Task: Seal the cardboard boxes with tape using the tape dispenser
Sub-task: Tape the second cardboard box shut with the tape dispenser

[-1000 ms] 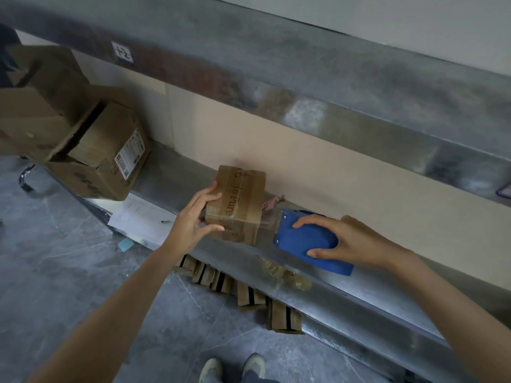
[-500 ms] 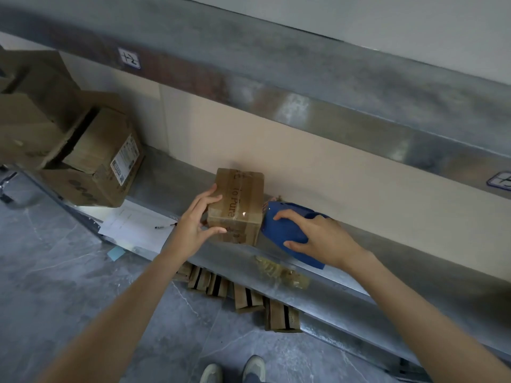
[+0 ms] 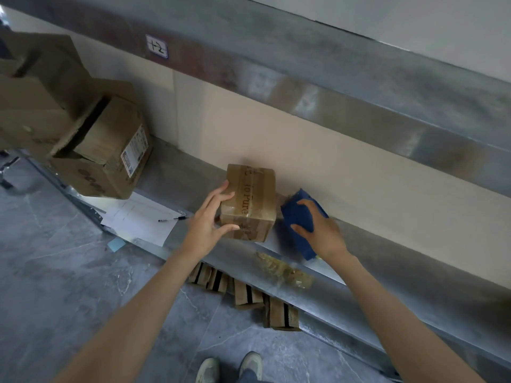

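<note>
Two hands working: left hand (image 3: 206,230) is clasping the box (image 3: 251,194) on the shelf (image 3: 345,275), right hand (image 3: 323,233) is gripping the dispenser (image 3: 297,214) just beside its right face. I'm planning firm bracing, tape dragged flat along the seam.

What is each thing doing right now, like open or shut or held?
small box: taped shut, on the shelf, left hand holds it
tape dispenser: gripped by right hand, right of the small box
big box: tilted, flap open
pen: lying on paper
tape wad: crumpled on the shelf
</note>
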Tool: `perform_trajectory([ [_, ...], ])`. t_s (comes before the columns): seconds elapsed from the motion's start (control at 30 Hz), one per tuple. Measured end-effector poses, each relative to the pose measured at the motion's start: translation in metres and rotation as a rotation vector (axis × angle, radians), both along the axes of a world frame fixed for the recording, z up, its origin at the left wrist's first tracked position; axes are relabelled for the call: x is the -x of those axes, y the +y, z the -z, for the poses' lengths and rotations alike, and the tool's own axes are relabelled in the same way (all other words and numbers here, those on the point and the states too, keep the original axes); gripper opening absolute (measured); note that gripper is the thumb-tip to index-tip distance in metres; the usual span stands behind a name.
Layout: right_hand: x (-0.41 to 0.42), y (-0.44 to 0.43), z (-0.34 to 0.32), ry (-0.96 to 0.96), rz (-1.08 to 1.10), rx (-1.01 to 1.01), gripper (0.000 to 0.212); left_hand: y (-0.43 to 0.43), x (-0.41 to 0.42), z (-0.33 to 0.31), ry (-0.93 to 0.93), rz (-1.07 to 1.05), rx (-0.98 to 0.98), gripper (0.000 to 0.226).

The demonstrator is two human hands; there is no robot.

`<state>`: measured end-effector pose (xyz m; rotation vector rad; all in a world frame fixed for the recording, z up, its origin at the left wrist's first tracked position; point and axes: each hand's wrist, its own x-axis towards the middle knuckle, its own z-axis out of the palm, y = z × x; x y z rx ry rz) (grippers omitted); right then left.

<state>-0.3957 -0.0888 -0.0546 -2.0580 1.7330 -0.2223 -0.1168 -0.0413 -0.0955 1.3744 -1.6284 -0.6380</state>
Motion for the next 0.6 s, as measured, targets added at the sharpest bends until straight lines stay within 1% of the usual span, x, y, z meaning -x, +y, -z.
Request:
perform_trajectory([
  [0.07,0.0,-0.004,0.009,-0.107,0.036,-0.046,0.052,0.0,0.0,0.0,0.009,0.005,-0.009,0.067],
  [0.1,-0.001,-0.006,0.012,-0.131,0.025,-0.067,0.052,0.0,0.0,0.0,0.015,0.009,-0.015,0.067],
  [0.2,0.0,-0.012,0.015,-0.171,-0.01,-0.157,0.058,0.001,-0.001,0.0,0.019,0.021,-0.026,0.067],
  [0.3,0.003,-0.014,0.017,-0.206,-0.03,-0.196,0.064,0.001,0.0,-0.001,0.015,0.021,-0.029,0.067],
  [0.43,0.003,-0.013,0.02,-0.272,-0.001,-0.167,0.067,0.001,-0.001,-0.001,-0.014,0.016,-0.01,0.067],
  [0.6,0.001,-0.014,0.018,-0.208,-0.013,-0.021,0.061,0.001,0.001,-0.001,-0.025,0.004,-0.007,0.067],
])
